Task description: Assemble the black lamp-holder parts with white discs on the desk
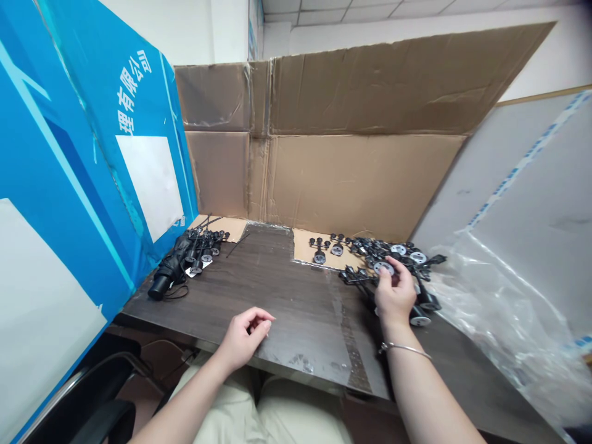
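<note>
My right hand point(396, 293) is over the right-hand pile, thumb and fingers closed on the edge of a black plastic piece with a round, pale-faced base point(383, 267). Around it lies a heap of similar black pieces point(370, 248), several with round pale discs. Near the front edge of the table point(287, 302), my left hand point(246, 336) has its fingers curled together, with nothing visible in them. Two separate black pieces, one point(319, 254) and another point(337, 246), stand on cardboard left of the heap.
A folded black umbrella point(164, 280) lies at the left beside more black pieces point(206, 250). Cardboard panels point(351, 179) wall the back, and a blue printed panel point(106, 185) the left. Clear plastic wrap point(504, 296) bunches along the right side.
</note>
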The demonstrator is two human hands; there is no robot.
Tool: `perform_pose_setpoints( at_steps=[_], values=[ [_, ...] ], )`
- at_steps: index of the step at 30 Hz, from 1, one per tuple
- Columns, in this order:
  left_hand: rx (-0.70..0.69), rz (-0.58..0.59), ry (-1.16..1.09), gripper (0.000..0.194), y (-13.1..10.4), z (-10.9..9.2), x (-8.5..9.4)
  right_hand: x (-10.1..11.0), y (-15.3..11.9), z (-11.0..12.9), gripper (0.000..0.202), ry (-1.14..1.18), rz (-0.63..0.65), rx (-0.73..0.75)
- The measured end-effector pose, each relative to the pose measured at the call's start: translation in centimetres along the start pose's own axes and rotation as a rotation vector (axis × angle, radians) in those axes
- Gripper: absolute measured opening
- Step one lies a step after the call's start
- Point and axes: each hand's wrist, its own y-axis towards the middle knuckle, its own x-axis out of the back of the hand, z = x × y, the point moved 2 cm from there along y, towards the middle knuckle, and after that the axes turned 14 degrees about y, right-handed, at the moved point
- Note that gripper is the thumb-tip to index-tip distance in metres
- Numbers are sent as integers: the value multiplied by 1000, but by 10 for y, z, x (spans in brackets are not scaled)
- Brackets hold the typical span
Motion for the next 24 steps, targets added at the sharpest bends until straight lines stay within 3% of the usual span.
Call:
perform_pose_setpoints(
  at_steps=[24],
  values=[
    [19, 14, 5, 21, 0, -3, 1, -1, 0, 3, 34, 24, 19, -12]
  ],
)
